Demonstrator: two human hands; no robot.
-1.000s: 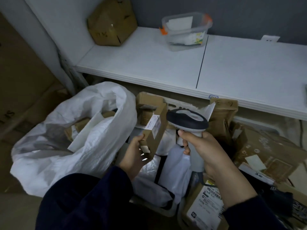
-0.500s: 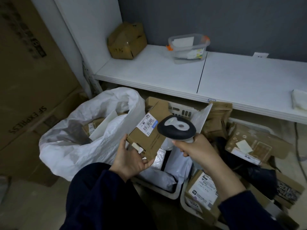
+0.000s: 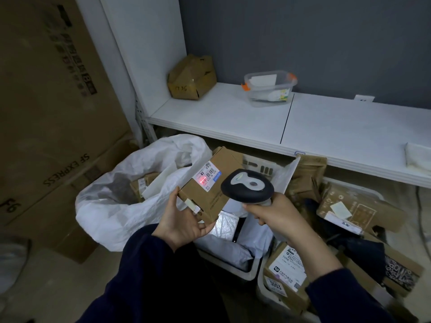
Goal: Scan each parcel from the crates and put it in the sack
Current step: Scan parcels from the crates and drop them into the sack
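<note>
The left hand (image 3: 184,220) grasps the parcel (image 3: 210,194) in its fingers (image 3: 205,227) at 9 o'clock of the scanner (image 3: 247,186), which is clenched in the right hand (image 3: 277,215), with the sack (image 3: 121,206) at the parcel's 9 o'clock; any tilt could slip the red beam (image 3: 202,181) off the barcode (image 3: 210,171), voiding the scan

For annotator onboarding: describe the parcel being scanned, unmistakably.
Below the left end of the long white shelf sits an open white sack. Just right of its mouth, the left hand holds up a small brown cardboard box, the scanner in the right hand aimed at it. Alone among the parcels, it shows a red scan glow on its barcode label.
</note>
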